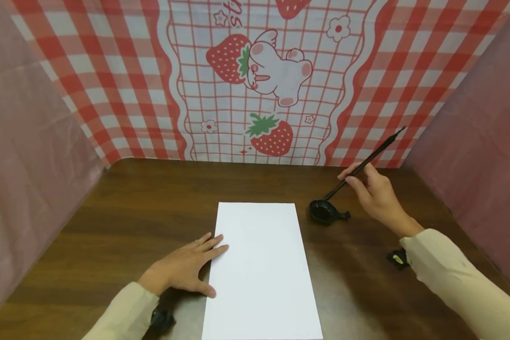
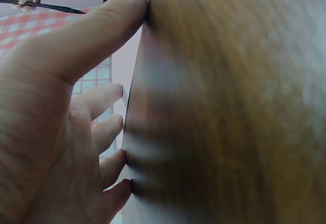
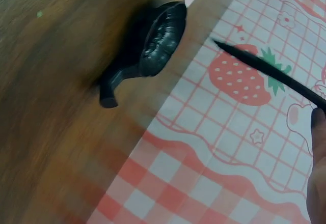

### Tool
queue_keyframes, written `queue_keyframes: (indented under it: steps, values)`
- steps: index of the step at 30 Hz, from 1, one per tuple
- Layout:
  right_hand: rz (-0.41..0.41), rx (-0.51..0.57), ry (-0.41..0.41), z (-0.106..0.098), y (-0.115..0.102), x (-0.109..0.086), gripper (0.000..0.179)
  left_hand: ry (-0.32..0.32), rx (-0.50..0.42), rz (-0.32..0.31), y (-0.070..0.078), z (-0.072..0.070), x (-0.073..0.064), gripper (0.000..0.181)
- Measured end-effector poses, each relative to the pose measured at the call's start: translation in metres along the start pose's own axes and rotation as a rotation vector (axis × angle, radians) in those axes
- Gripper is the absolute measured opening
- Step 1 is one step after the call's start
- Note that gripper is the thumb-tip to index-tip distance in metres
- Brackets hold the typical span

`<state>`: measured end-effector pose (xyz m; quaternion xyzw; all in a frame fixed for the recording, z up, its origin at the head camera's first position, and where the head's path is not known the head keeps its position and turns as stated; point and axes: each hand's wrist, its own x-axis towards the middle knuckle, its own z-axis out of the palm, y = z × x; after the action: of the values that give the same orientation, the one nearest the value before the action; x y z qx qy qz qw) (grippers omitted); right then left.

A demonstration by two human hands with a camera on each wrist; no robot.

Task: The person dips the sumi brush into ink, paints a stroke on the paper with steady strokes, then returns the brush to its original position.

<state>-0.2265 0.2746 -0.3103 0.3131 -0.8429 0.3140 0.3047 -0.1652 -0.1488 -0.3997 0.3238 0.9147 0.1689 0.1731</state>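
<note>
And here we have smooth, matt white paper (image 1: 261,271), and beneath it we see the bench (image 1: 144,208), brown wood-grain with a soft sheen! Right of the paper we spot the dish (image 1: 325,212), glossy black and ridged inside; beyond that, a smooth dark brush (image 1: 380,150). Behind the paper we get printed cloth (image 1: 263,80); far left of it, creased, faintly shiny pink fabric (image 1: 38,156).

The letters "str" (image 1: 236,14) stand sideways on the checked cloth (image 1: 255,137), cut off at the head view's top edge.
</note>
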Motion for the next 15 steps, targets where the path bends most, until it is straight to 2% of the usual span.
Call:
queue_keyframes:
  steps: [8,15]
  values:
    - [0.054,0.128,-0.031,0.0057,-0.0042,0.0027,0.014,-0.004,-0.007,-0.003,-0.0003,0.0001,-0.0005,0.101]
    - [0.093,0.132,-0.042,0.0092,-0.0089,0.0068,0.011,-0.006,-0.014,-0.007,-0.0014,0.0008,-0.0002,0.101]
